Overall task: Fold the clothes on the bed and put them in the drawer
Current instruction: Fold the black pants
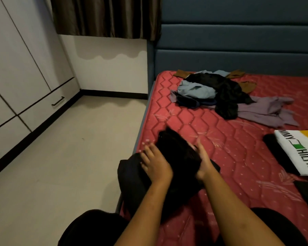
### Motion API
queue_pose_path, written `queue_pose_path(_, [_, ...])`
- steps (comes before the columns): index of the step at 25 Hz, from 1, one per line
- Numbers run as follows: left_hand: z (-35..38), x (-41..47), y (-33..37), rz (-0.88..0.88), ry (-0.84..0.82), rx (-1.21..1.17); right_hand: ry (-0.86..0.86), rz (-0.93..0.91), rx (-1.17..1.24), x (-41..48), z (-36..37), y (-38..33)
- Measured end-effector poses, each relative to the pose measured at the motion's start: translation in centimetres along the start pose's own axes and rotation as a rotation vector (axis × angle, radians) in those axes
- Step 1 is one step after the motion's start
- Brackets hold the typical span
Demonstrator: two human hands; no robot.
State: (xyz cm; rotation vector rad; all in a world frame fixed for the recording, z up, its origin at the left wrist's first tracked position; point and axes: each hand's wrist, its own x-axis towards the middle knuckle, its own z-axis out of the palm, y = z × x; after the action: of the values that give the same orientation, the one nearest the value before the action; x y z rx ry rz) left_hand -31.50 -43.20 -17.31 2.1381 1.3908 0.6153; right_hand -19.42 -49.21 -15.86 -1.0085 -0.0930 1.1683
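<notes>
garment, black and roughly folded, lies on the red mattress edge under flat spread fingers of the left hand. fingers of the right hand vanish into its fold, can't tell the grip. drawer well left of them, closed.

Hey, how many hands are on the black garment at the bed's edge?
2. The left hand rests on top of the black garment; the right hand presses against its right side. Both are in plain view.

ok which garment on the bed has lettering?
The folded white one at the right edge; the black garment nearest the camera and the heaped clothes show none.
</notes>
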Motion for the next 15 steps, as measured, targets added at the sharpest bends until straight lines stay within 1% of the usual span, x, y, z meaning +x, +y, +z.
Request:
queue_pose_path(1, [0.9, -0.7, 1.1, -0.036, -0.117, 0.073, 0.106, 0.025, 0.096, -0.4, -2.5, 0.5])
queue_pose_path(2, [2.4, -1.4, 1.7, -0.005, -0.225, 0.153, 0.196, 0.046, 0.129, -0.6, -5.1, 1.4])
queue_pose_path(3, [4.0, -2.1, 2.0, 0.039, -0.319, 0.174, 0.230, 0.079, 0.168, -0.8, -7.0, 2.0])
queue_pose_path(4, [5.3, -3.1, 1.6, 0.092, -0.386, 0.195, 0.244, 0.106, 0.132, -0.8, -8.1, 2.5])
queue_pose_path(5, [6.4, -3.6, 0.9, 0.121, -0.414, 0.235, 0.224, 0.113, 0.019, -1.0, -8.0, 2.3])
queue_pose_path(7, [7.9, -4.1, 0.2, 0.141, -0.327, 0.251, 0.163, 0.064, -0.382, -0.3, -7.2, 0.7])
queue_pose_path(8, [8.6, -3.9, 0.3, 0.151, -0.288, 0.251, 0.140, 0.037, -0.497, 0.4, -6.5, -0.3])
queue_pose_path(9, [8.7, -3.3, 0.9, 0.137, -0.336, 0.221, 0.131, 0.021, -0.544, 0.9, -5.8, -1.6])
queue_pose_path(10, [8.8, -2.5, 1.4, 0.130, -0.429, 0.201, 0.150, -0.008, -0.572, 1.6, -5.7, -2.7])
queue_pose_path(11, [9.0, -1.7, 1.7, 0.154, -0.511, 0.183, 0.184, -0.039, -0.594, 2.2, -5.9, -3.7])
queue_pose_path(13, [8.6, -0.5, 2.2, 0.268, -0.565, 0.199, 0.327, -0.092, -0.618, 3.0, -7.5, -4.7])
queue_pose_path(15, [9.0, -0.3, 1.8, 0.317, -0.584, 0.267, 0.570, -0.149, -0.547, 3.6, -9.8, -4.6])
